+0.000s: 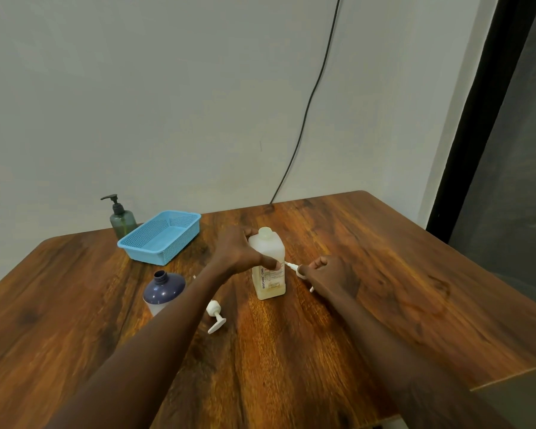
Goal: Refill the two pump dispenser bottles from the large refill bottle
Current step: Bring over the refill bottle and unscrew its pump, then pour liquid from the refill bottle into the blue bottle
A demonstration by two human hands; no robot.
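Left hand (240, 253) grips white square bottle (268, 267) mid-desk (384, 274); right hand (330, 275) pinches its removed pump (294, 268). Blue bottle (164, 291) uncapped, its pump (215, 317) lying beside; green dispenser (122, 216) untouched; pouring appears pending

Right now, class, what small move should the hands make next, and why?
Probably set the white pump down: the right hand holds it, the left hand grips the open white bottle, and the blue bottle stands open too.
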